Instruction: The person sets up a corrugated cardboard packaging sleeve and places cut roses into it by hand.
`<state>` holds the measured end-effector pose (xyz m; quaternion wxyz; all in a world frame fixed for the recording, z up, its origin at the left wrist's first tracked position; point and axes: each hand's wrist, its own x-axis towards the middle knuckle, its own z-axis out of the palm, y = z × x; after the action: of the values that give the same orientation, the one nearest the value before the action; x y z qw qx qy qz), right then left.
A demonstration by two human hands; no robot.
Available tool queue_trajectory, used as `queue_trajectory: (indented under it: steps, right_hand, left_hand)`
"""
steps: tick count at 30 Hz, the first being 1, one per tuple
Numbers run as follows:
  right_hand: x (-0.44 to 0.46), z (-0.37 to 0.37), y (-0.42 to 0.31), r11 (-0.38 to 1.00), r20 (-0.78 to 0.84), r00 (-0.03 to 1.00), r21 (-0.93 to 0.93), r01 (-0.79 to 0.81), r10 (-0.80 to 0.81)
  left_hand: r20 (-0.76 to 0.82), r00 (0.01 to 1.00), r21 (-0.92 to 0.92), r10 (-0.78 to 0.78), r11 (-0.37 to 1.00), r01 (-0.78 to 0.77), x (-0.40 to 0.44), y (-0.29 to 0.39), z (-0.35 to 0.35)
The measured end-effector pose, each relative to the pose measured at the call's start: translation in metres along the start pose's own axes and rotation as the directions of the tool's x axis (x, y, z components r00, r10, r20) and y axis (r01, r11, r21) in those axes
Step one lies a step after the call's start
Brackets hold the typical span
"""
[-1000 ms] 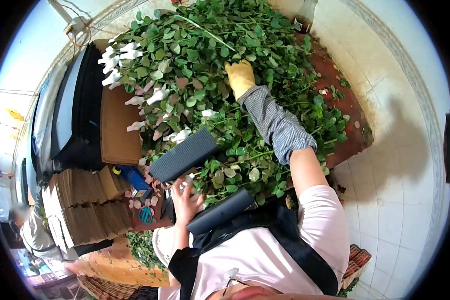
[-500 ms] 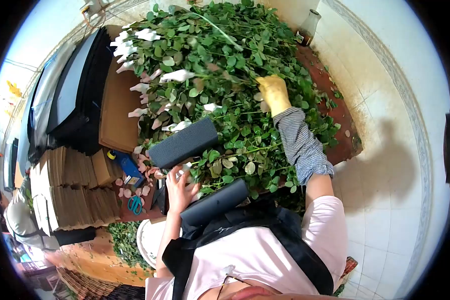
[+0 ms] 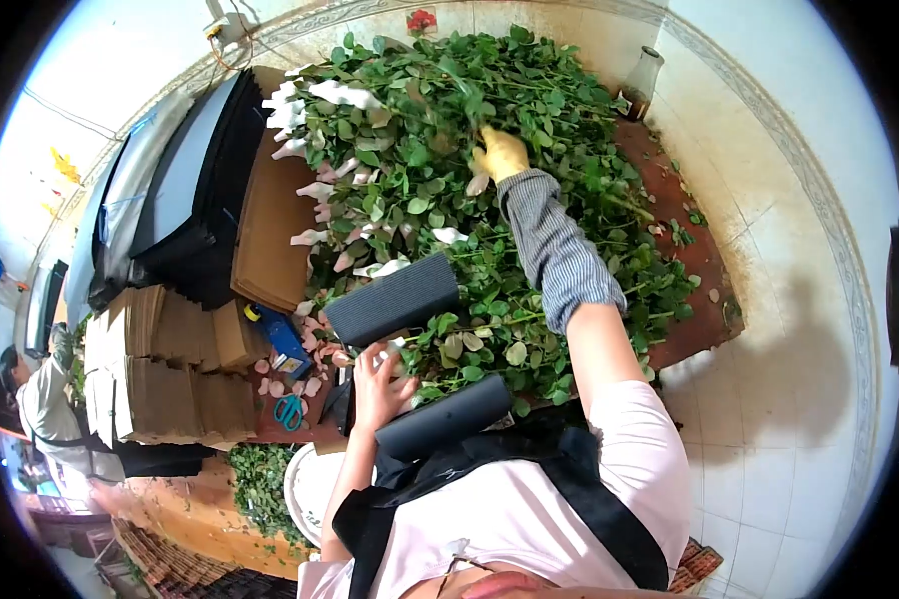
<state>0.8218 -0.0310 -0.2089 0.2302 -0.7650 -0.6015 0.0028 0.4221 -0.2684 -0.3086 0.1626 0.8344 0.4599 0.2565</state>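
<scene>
My left hand (image 3: 378,387), bare, has its fingers curled at the head end of some leafy rose stems (image 3: 469,349). What its fingers close on is mostly hidden. A dark ribbed sheet (image 3: 395,299) stands just above that hand, and a rolled dark piece (image 3: 445,417) lies below it. My right hand (image 3: 499,155), in a yellow glove, is closed over the big rose pile (image 3: 539,100), seemingly on a rose stem whose leaves are smeared by motion. White sleeves (image 3: 345,95) cover many rose heads along the pile's left side.
Left of the pile stand cardboard sheets (image 3: 270,240), black-edged boards (image 3: 190,180) and stacked folded cardboard (image 3: 170,369). Teal scissors (image 3: 289,411), a blue tool (image 3: 285,344) and loose petals lie on the red table (image 3: 704,329). A glass bottle (image 3: 641,85) stands at the back right. Another person (image 3: 55,409) is far left.
My right hand has moved left and farther over the pile, with leaves blurring beside it. My left hand stays by the ribbed sheet. The whole view has shifted slightly.
</scene>
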Motion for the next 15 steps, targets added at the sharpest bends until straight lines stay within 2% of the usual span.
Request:
queue_trajectory:
  steps: [1,2,4,6,7,8,11,12,15]
  right_hand:
    - [0.012,0.036,0.018,0.999,-0.004,0.999,-0.020,0.037,-0.037]
    - [0.002,0.039,0.013,0.991,-0.108,0.989,-0.106,0.086,-0.097]
    - [-0.018,0.043,0.004,0.972,-0.202,0.967,-0.208,0.109,-0.152]
    - [-0.048,0.040,-0.005,0.951,-0.223,0.948,-0.260,0.167,-0.228]
    - [-0.054,0.052,-0.002,0.927,-0.193,0.954,-0.340,0.155,-0.230]
    - [-0.065,0.054,0.001,0.903,-0.137,0.947,-0.365,0.225,-0.291]
    - [-0.087,0.058,0.009,0.863,0.052,0.949,-0.404,0.304,-0.310]
    - [-0.086,0.057,0.009,0.847,0.174,0.939,-0.408,0.342,-0.296]
    - [-0.084,0.070,0.003,0.782,0.322,0.923,-0.511,0.357,-0.211]
  left_hand:
    - [0.004,1.000,0.001,-0.008,1.000,0.008,0.000,0.000,0.000]
    - [0.008,1.000,-0.001,-0.014,1.000,0.014,0.000,0.000,0.000]
    - [-0.004,1.000,0.003,-0.007,1.000,0.007,-0.001,-0.001,0.001]
    - [-0.010,1.000,0.010,-0.002,1.000,0.002,0.000,-0.002,0.002]
    - [-0.013,1.000,0.008,-0.001,1.000,0.001,0.000,-0.003,0.003]
    - [-0.010,1.000,0.005,-0.001,1.000,0.001,0.000,-0.003,0.003]
    - [-0.015,0.999,0.013,0.030,0.999,-0.029,0.003,-0.001,0.001]
    - [-0.016,0.999,0.023,0.037,0.999,-0.037,0.003,-0.001,0.001]
    - [-0.026,0.999,0.000,0.021,1.000,-0.021,0.001,-0.001,0.002]
